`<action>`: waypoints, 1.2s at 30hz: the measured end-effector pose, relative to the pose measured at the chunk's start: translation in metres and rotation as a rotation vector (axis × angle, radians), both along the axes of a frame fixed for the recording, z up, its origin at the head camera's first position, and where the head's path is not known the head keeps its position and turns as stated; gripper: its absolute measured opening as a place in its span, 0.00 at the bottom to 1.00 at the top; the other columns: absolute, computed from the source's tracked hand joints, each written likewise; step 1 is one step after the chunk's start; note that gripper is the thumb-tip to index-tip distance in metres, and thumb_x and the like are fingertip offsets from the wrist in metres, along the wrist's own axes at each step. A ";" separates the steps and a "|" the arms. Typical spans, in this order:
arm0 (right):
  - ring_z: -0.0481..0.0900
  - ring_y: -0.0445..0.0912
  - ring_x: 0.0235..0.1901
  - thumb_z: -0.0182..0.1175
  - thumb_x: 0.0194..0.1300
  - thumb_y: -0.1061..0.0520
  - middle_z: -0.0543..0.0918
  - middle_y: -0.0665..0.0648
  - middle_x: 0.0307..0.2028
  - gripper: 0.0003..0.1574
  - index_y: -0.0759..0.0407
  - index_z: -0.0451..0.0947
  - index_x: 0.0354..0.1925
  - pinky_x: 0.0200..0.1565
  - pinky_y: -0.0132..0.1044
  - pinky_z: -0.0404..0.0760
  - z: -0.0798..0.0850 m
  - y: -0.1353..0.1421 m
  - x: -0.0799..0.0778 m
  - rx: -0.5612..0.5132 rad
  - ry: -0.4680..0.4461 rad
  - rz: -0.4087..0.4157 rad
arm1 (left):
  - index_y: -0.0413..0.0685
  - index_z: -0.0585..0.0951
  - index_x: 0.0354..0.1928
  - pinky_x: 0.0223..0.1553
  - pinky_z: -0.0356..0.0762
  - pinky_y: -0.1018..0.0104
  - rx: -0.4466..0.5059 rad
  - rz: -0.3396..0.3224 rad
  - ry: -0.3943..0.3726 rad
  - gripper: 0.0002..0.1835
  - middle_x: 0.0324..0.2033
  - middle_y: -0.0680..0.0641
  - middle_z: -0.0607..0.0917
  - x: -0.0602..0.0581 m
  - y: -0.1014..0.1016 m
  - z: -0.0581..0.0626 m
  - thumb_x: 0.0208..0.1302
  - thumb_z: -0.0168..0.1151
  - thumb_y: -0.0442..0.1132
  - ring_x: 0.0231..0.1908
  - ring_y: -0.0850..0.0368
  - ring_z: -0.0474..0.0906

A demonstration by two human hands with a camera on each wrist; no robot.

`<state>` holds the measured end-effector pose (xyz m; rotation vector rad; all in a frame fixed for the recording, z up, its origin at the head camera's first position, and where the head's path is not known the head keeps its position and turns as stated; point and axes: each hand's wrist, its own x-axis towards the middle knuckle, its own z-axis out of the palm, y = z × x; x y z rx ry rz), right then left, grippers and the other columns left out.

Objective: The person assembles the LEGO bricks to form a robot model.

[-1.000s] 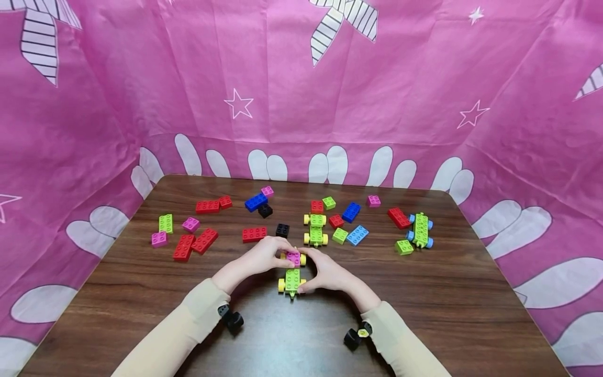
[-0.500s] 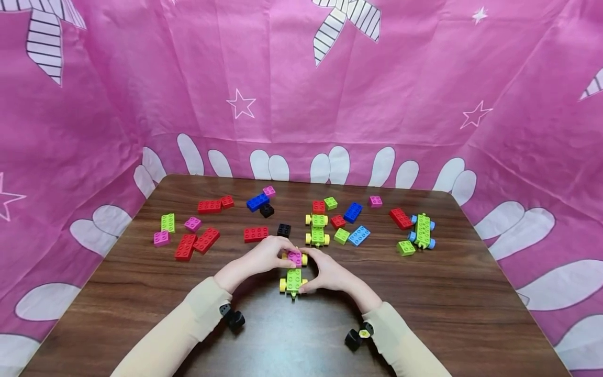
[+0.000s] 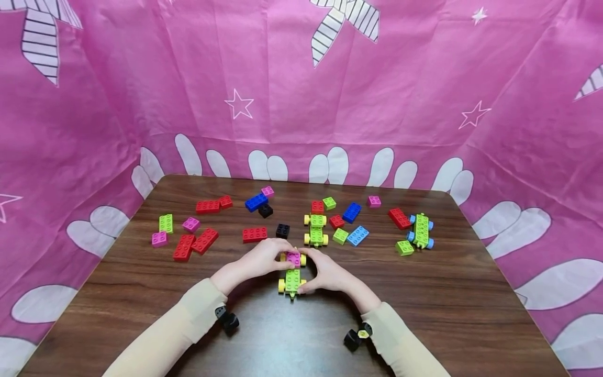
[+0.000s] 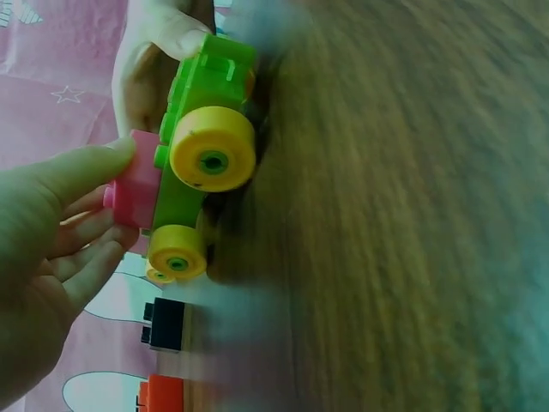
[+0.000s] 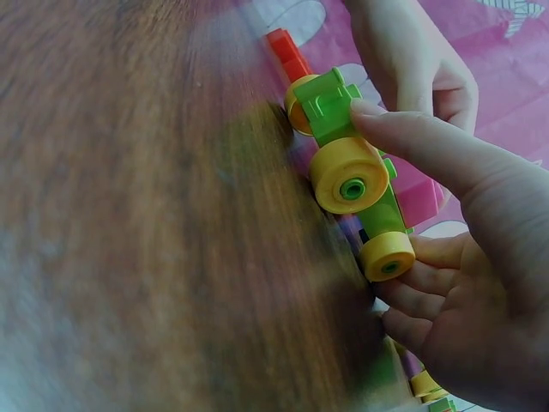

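In the head view, a green toy car with yellow wheels [image 3: 292,280] is between the two hands, around the middle of the wooden table [image 3: 400,293], its length running away from the person. A pink block [image 3: 294,259] sits on the car's far end. The left hand [image 3: 264,257] pinches that block from the left; the right hand [image 3: 328,271] grasps the car from the right, thumb at the near end and fingers toward the far end. Beyond the hands are a black block [image 3: 282,231], a red block [image 3: 255,234] to its left and a second yellow-wheeled car [image 3: 316,230] to its right. A blue-wheeled car [image 3: 421,231] is well apart, near the table's right side.

In the left wrist view, the left thumb is on one side of the pink block and fingers are on the other. The block touches the car's studded top.

In the right wrist view, the right thumb touches the car's near end, and fingers reach to the far wheel. Whether every wheel touches the table is hard to tell.
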<state>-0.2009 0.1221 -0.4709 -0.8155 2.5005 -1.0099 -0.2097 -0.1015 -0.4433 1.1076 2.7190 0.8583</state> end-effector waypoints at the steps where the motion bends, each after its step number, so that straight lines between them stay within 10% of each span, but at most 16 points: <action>1: 0.61 0.59 0.68 0.76 0.45 0.44 0.65 0.65 0.68 0.62 0.64 0.58 0.70 0.66 0.57 0.62 0.000 0.000 0.000 0.002 0.000 0.000 | 0.45 0.84 0.51 0.49 0.78 0.62 -0.004 -0.002 0.010 0.19 0.46 0.48 0.85 0.001 -0.001 -0.001 0.62 0.66 0.46 0.45 0.56 0.80; 14: 0.61 0.57 0.69 0.76 0.45 0.42 0.65 0.63 0.68 0.62 0.60 0.58 0.70 0.67 0.56 0.62 -0.003 0.000 0.000 0.017 -0.013 -0.013 | 0.43 0.81 0.55 0.55 0.76 0.53 0.029 -0.011 0.006 0.19 0.51 0.47 0.83 0.003 -0.019 0.008 0.65 0.62 0.44 0.53 0.52 0.78; 36: 0.59 0.58 0.69 0.77 0.44 0.45 0.63 0.65 0.69 0.62 0.62 0.58 0.71 0.67 0.55 0.61 -0.005 0.002 0.001 0.003 0.007 -0.011 | 0.38 0.74 0.61 0.58 0.70 0.41 0.097 0.334 0.138 0.31 0.59 0.36 0.77 -0.024 -0.148 0.013 0.56 0.71 0.42 0.59 0.39 0.72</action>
